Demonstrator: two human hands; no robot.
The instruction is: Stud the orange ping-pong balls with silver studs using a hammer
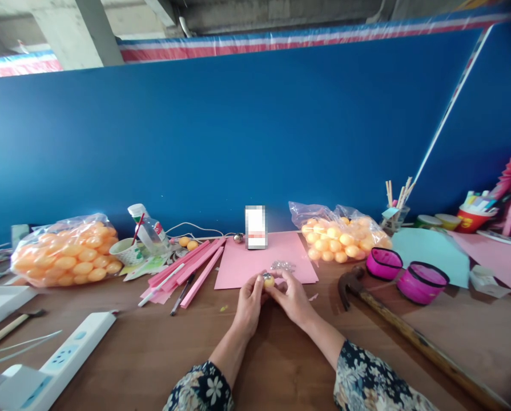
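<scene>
Over the front edge of a pink paper sheet [233, 268], my left hand [247, 308] and my right hand [296, 299] meet around a small ball [268, 280]. Its top looks silvery and its lower part pale yellow. Both hands have thumb and fingers closed on it from either side, and some fingertips are hidden behind it. A little pile of shiny clear bits [283, 266] lies on the sheet just beyond my right hand. Farther back stand an upright phone-like object [255, 228], its screen blurred, and a shiny silver ball [238, 238].
Bags of orange balls [73, 257] [336, 242] flank the sheet. Pink strips [190, 265], a paper cup [127, 251] and a tilted bottle [152, 231] lie left, with a power strip [73, 354] nearer. Rightward are a hammer [392, 314] and magenta bands [422, 282]. A blue partition [255, 131] stands behind.
</scene>
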